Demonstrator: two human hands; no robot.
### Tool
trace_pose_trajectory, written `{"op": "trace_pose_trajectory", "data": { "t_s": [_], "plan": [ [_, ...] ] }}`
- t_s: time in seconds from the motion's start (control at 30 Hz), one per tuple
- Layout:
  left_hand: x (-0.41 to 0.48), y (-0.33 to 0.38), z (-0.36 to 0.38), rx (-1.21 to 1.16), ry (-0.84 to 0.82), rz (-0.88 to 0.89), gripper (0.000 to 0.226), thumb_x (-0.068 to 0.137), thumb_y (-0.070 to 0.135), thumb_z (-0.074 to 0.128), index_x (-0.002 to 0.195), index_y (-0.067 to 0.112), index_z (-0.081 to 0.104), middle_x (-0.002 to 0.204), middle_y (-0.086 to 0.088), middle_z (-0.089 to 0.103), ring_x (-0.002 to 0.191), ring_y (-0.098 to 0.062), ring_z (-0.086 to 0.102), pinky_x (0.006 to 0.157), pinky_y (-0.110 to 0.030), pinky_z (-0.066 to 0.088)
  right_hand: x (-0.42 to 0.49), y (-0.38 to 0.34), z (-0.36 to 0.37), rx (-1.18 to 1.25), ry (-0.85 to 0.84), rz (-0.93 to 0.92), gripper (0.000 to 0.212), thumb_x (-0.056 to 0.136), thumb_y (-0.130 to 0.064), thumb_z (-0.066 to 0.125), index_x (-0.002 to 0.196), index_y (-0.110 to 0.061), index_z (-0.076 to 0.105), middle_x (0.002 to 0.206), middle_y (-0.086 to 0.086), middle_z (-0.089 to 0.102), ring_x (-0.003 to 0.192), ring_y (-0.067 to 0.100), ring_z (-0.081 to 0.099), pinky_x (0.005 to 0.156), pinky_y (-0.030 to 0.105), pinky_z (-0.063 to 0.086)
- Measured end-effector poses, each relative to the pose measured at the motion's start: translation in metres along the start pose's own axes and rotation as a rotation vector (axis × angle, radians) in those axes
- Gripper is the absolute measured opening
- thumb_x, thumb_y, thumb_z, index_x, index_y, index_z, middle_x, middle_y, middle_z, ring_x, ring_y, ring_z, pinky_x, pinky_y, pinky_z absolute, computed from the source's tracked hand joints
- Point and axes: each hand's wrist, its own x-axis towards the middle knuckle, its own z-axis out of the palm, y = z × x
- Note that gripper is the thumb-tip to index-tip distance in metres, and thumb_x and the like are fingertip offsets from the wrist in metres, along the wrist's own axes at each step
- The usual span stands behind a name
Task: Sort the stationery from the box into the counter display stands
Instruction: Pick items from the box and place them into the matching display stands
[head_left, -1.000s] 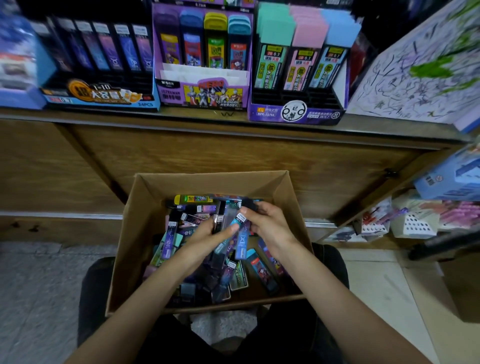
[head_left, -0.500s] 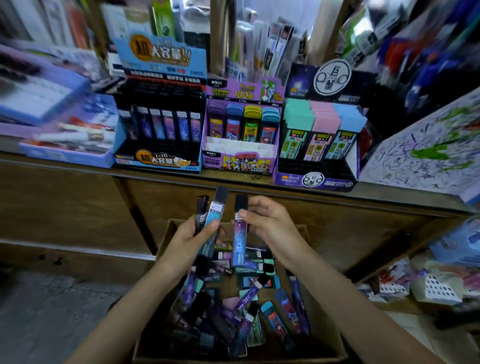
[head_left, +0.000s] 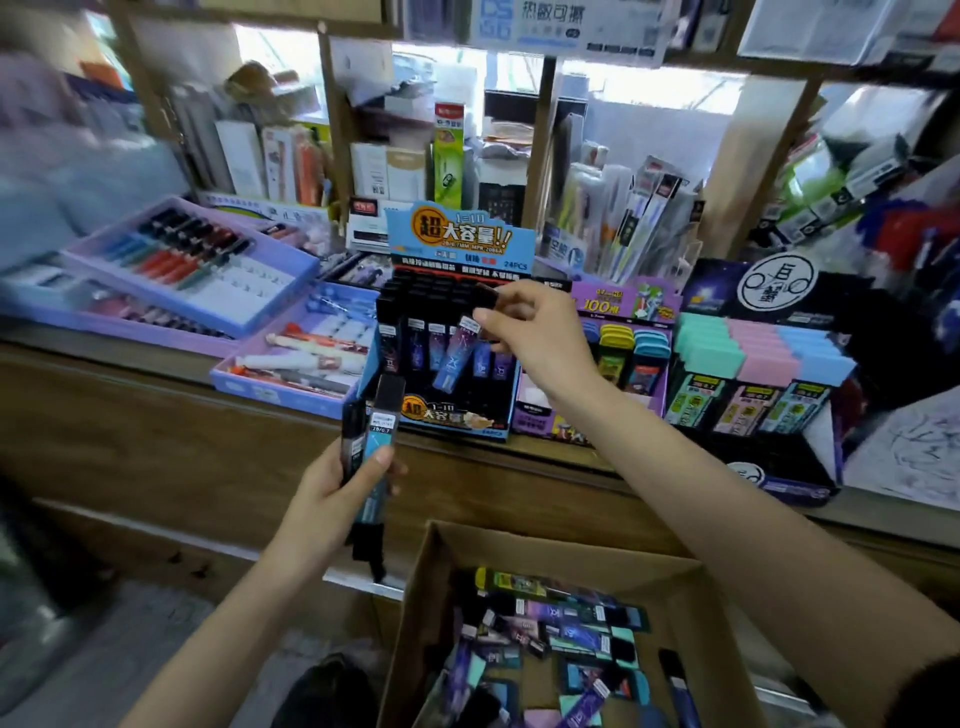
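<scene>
My right hand (head_left: 530, 332) pinches a purple-blue lead refill case (head_left: 457, 358) by its black cap and holds it tilted over the front rows of the blue and black display stand (head_left: 457, 415) on the counter. My left hand (head_left: 337, 499) grips a small bunch of refill cases (head_left: 376, 457), the front one teal with a black cap, upright below the counter edge. The cardboard box (head_left: 415, 597) at the bottom holds several loose cases (head_left: 561, 629) in purple, teal and yellow.
A purple stand (head_left: 545, 415) with coloured cases and a black stand (head_left: 769, 457) with green, pink and blue cases sit right of the blue one. Lilac pen trays (head_left: 291, 384) lie on the left of the wooden counter (head_left: 156, 395). Shelves of stock rise behind.
Both hands rose out of the box with cases. My right hand carried one case up to the blue stand; my left hand lifted its bunch up beside the counter front.
</scene>
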Motion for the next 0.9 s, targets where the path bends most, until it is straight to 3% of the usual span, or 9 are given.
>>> {"op": "trace_pose_trajectory", "data": {
  "t_s": [0.17,0.37,0.63,0.8,0.9],
  "plan": [
    [-0.002,0.003,-0.023,0.037,0.028,0.018,0.010,0.091,0.015,0.052,0.084,0.009,0.057,0.066,0.005,0.067,0.061,-0.004,0.061,0.058,-0.013,0.047,0.035,0.001,0.041,-0.136,0.035,-0.051,0.009,0.084,-0.013,0.069,0.090,-0.015,0.063,0.087,0.005,0.065,0.089,0.026,0.065,0.084,0.047,0.054],
    [-0.006,-0.001,-0.033,-0.019,0.040,0.005,0.014,0.087,0.021,0.053,0.081,0.008,0.056,0.062,0.002,0.063,0.058,-0.005,0.058,0.056,-0.014,0.047,0.044,0.008,0.060,-0.244,0.014,-0.068,0.018,0.086,-0.012,0.067,0.104,-0.009,0.067,0.091,0.006,0.067,0.089,0.025,0.064,0.083,0.043,0.054],
    [-0.005,-0.006,-0.037,-0.057,0.044,-0.016,0.024,0.083,0.031,0.054,0.086,0.007,0.058,0.066,0.004,0.065,0.061,-0.006,0.059,0.058,-0.013,0.048,0.048,0.015,0.072,-0.317,-0.041,-0.008,0.023,0.085,-0.011,0.068,0.105,0.000,0.068,0.093,0.012,0.070,0.086,0.025,0.067,0.083,0.042,0.055],
    [-0.004,-0.003,-0.037,-0.061,0.034,-0.009,0.023,0.082,0.032,0.055,0.086,0.010,0.057,0.066,0.005,0.065,0.061,-0.005,0.059,0.058,-0.012,0.047,0.050,0.013,0.077,-0.417,-0.032,0.007,0.027,0.086,-0.014,0.067,0.081,0.013,0.066,0.083,0.027,0.067,0.078,0.035,0.068,0.074,0.049,0.055],
    [-0.004,-0.002,-0.037,-0.041,0.026,-0.003,0.026,0.082,0.036,0.055,0.088,0.011,0.059,0.068,0.005,0.065,0.064,-0.005,0.061,0.060,-0.012,0.047,0.045,0.009,0.075,-0.548,-0.073,0.046,0.035,0.089,-0.021,0.064,0.082,0.013,0.065,0.080,0.027,0.068,0.075,0.036,0.067,0.074,0.049,0.055]
  ]
}}
